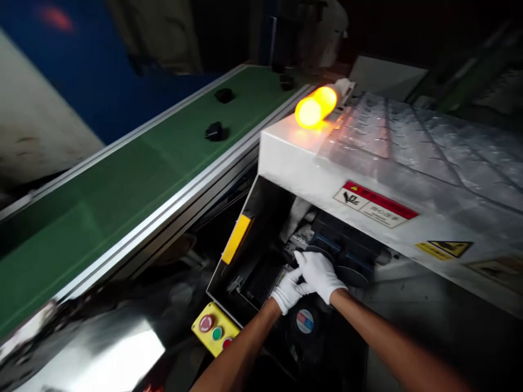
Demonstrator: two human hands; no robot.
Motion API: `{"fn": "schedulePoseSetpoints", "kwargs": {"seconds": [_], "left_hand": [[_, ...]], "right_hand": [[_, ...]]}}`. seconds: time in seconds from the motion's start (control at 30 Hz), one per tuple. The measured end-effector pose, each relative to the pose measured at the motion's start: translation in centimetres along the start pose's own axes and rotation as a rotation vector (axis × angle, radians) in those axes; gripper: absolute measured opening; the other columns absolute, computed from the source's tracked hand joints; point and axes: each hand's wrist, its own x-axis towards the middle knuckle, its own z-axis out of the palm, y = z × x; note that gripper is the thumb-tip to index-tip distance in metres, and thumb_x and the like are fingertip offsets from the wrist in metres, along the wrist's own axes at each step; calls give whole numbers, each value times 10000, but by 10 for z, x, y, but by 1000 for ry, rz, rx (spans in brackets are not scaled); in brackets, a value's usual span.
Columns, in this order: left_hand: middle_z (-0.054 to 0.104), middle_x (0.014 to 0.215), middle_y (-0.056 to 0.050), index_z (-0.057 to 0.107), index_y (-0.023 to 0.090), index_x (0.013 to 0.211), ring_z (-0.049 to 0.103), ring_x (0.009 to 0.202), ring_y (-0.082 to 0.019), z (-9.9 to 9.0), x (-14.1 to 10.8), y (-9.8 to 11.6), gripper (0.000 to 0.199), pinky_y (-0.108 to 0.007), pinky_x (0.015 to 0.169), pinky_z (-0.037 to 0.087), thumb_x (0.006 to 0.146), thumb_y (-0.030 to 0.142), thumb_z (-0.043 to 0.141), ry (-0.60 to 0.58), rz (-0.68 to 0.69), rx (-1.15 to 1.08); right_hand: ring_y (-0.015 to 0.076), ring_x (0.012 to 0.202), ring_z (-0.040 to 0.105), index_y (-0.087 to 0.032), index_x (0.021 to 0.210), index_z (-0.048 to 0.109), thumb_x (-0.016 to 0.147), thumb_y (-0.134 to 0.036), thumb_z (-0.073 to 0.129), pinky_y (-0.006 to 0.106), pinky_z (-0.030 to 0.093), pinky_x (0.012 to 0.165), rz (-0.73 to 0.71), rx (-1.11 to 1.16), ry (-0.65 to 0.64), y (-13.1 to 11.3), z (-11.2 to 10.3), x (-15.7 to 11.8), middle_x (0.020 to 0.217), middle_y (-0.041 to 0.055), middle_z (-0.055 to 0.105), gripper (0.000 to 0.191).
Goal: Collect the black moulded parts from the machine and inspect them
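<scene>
Both my hands wear white gloves and meet inside the open front of a white machine (298, 152). My left hand (287, 291) is closed, its fingertips tucked under the other hand. My right hand (318, 273) lies over it with the fingers curled and the thumb side towards the left. Whatever is between them is too dark and covered to make out. Just behind my hands sits a dark block with round black parts (353, 275). Below them is a black part bearing a round red-and-blue label (304, 321).
A green conveyor belt (134, 169) runs along the left with black parts (214, 131) on it. A yellow button box (216, 329) is fixed at the machine's lower left. An amber light (309, 112) glows on top beside clear plastic trays (408, 136). Warning labels (376, 203) mark the front.
</scene>
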Motion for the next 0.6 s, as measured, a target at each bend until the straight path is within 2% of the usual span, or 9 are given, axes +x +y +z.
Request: {"fn": "schedulePoseSetpoints", "kwargs": {"seconds": [0.07, 0.13, 0.17, 0.23, 0.27, 0.3, 0.37, 0.47, 0.6], "left_hand": [[589, 1304, -137, 571, 140, 1245, 503, 1256, -296, 2, -26, 15, 476, -519, 1101, 360, 871, 424, 650, 78, -9, 115], [602, 1282, -141, 588, 156, 1235, 516, 1230, -293, -7, -69, 28, 443, -523, 1093, 351, 844, 345, 674, 133, -78, 235], [657, 1174, -125, 638, 160, 1152, 575, 1132, -282, -15, -97, 32, 362, -505, 1034, 406, 827, 314, 685, 145, -135, 279], [708, 945, -60, 692, 171, 964, 640, 904, -221, -33, -160, 33, 185, -408, 872, 497, 802, 261, 693, 168, -264, 318], [696, 854, -39, 685, 160, 883, 631, 795, -187, -42, -191, 31, 110, -359, 786, 506, 816, 248, 674, 223, -346, 327], [662, 764, -20, 657, 145, 803, 599, 689, -161, -49, -220, 28, 122, -318, 692, 496, 851, 256, 638, 303, -436, 332], [585, 683, 8, 599, 136, 743, 557, 633, -144, -62, -264, 17, 224, -289, 631, 466, 901, 294, 595, 489, -612, 343], [533, 644, 28, 558, 141, 765, 530, 579, -123, -74, -283, -5, 328, -266, 580, 451, 977, 382, 490, 672, -795, 326], [540, 643, 26, 573, 140, 757, 543, 575, -127, -84, -261, -26, 437, -284, 595, 475, 957, 518, 485, 797, -920, 321]], "right_hand": [[208, 885, 693, -157, 894, 705, 970, -535, 315, 386, 520, 850, -24, 35, -38, 5, -7, -13, 923, 130, 747, 549], [230, 1017, 684, -186, 990, 717, 956, -554, 258, 359, 501, 915, -34, 81, -99, 20, -16, -31, 1042, 136, 748, 590], [265, 1080, 665, -203, 1016, 721, 937, -587, 250, 391, 494, 941, -5, 80, -135, 32, -19, -40, 1086, 136, 741, 613], [350, 981, 694, -187, 838, 764, 892, -602, 305, 481, 503, 899, 105, 38, -215, 61, -23, -50, 979, 186, 758, 621], [353, 957, 703, -202, 743, 767, 881, -573, 333, 486, 504, 902, 142, 28, -259, 75, -22, -52, 928, 184, 765, 587], [338, 957, 705, -234, 707, 764, 871, -572, 349, 467, 505, 902, 179, 22, -297, 88, -20, -52, 924, 166, 769, 559], [329, 924, 707, -265, 713, 756, 849, -569, 399, 456, 507, 875, 203, -56, -272, 108, -13, -50, 905, 168, 766, 488], [353, 793, 703, -255, 656, 743, 802, -531, 479, 485, 517, 790, 140, -157, -175, 119, -7, -50, 819, 216, 740, 408], [359, 659, 675, -345, 525, 695, 768, -490, 553, 527, 502, 628, -50, -83, 49, 98, -12, -63, 624, 178, 684, 316]]}}
